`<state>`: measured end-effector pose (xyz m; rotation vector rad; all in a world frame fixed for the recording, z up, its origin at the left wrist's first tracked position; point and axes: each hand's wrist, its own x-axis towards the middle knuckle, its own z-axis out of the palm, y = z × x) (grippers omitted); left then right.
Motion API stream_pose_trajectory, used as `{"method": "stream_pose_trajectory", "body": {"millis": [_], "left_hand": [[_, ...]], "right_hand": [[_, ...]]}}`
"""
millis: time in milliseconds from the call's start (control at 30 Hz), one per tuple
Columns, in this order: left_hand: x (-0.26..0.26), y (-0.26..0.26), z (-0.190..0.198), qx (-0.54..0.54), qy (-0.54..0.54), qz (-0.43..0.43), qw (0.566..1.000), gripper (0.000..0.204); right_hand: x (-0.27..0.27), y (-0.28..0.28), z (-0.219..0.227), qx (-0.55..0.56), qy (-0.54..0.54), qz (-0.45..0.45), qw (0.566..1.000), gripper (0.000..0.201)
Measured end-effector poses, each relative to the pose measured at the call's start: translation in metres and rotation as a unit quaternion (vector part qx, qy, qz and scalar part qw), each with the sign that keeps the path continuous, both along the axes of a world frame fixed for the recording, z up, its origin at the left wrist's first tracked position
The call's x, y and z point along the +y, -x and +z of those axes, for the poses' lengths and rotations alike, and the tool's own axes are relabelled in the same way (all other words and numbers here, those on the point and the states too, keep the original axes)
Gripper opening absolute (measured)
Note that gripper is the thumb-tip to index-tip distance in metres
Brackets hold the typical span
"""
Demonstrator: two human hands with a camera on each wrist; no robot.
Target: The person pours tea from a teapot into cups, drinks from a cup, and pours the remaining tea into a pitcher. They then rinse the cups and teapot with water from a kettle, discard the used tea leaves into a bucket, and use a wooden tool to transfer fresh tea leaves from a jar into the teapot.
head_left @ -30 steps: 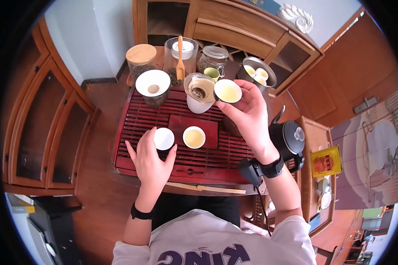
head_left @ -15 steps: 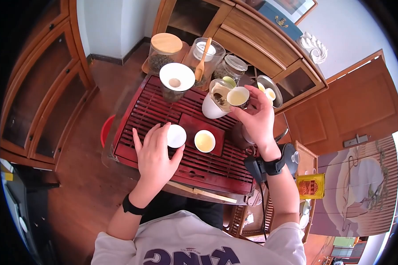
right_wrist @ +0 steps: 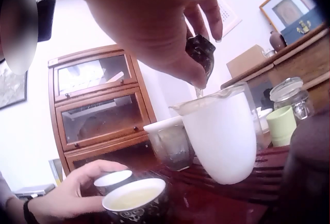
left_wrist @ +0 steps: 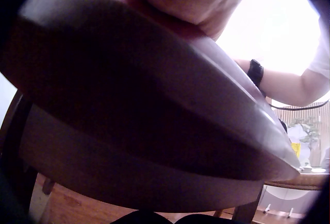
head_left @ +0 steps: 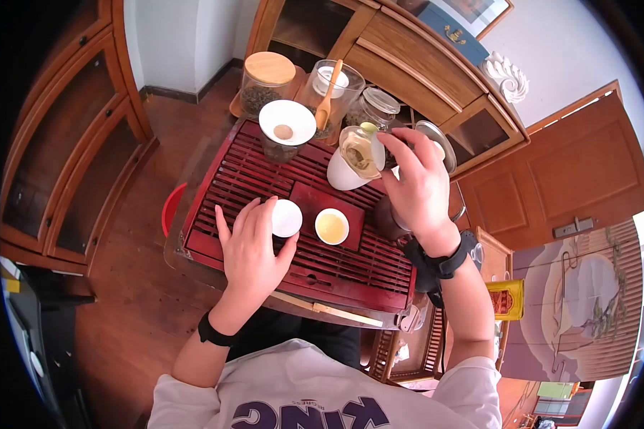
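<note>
My right hand (head_left: 421, 193) pinches a small teacup (head_left: 380, 151), dark and patterned outside and white within. The cup is steeply tilted over the white pitcher (head_left: 342, 173), which has a strainer (head_left: 358, 150) on top. In the right wrist view, a thin stream of liquid (right_wrist: 199, 93) runs from the cup's lower rim into the pitcher. My left hand (head_left: 252, 247) rests at the front of the red slatted tea tray (head_left: 309, 277), its thumb and fingers round a white-lined teacup (head_left: 287, 218). Just right of it stands another teacup (head_left: 331, 227), holding pale yellow tea.
A glass vessel topped by a white funnel-like piece (head_left: 288, 114) stands at the tray's back left. Behind are a wooden-lidded jar (head_left: 267, 79), a wooden scoop (head_left: 328, 100) and a clip-lidded jar (head_left: 379, 106). A brown teapot (head_left: 388, 220) sits under my right wrist. A green cup (right_wrist: 281, 126) is beside the pitcher.
My right hand has turned over, so the teacup that showed tea inside is now tipped toward the strainer. The head view has swung. My left hand stays round its cup.
</note>
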<state>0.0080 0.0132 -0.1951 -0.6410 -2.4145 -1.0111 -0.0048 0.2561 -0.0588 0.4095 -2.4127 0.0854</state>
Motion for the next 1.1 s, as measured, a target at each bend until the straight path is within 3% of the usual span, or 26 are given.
{"method": "stream_pose_trajectory", "body": {"millis": [67,167,267,367,400,433,500,700,800,1100], "left_hand": [[0.000,0.000,0.000,0.000,0.004,0.002,1.000,0.068],[0.000,0.000,0.000,0.000,-0.003,0.000,1.000,0.068],[0.000,0.001,0.000,0.007,0.002,0.004,1.000,0.068],[0.001,0.001,-0.001,0.012,-0.002,0.006,1.000,0.068],[0.001,0.001,-0.001,0.012,-0.004,0.006,1.000,0.068],[0.001,0.000,-0.002,0.011,-0.003,0.003,1.000,0.068],[0.000,0.001,-0.002,0.017,-0.004,0.006,1.000,0.067],[0.002,0.001,-0.004,0.026,0.000,0.013,1.000,0.066],[0.002,0.001,-0.005,0.025,0.003,0.014,1.000,0.066],[0.001,0.001,-0.003,0.018,0.007,0.013,1.000,0.067]], "right_hand": [[-0.002,-0.004,0.004,0.022,-0.049,0.005,0.999,0.058],[-0.007,-0.022,0.003,0.034,0.027,0.012,0.999,0.055],[-0.007,-0.054,-0.013,-0.015,0.257,-0.103,0.961,0.055],[-0.014,-0.082,-0.036,-0.051,0.493,-0.042,0.868,0.061],[-0.014,-0.089,-0.050,-0.063,0.521,-0.034,0.851,0.062],[-0.012,-0.096,-0.061,-0.081,0.497,-0.040,0.863,0.065],[-0.020,-0.108,-0.075,-0.126,0.525,-0.045,0.840,0.068],[-0.023,-0.120,-0.089,-0.215,0.401,-0.133,0.881,0.072],[-0.024,-0.117,-0.089,-0.193,0.287,-0.122,0.931,0.072],[-0.029,-0.114,-0.083,-0.177,0.229,-0.125,0.949,0.068]]}}
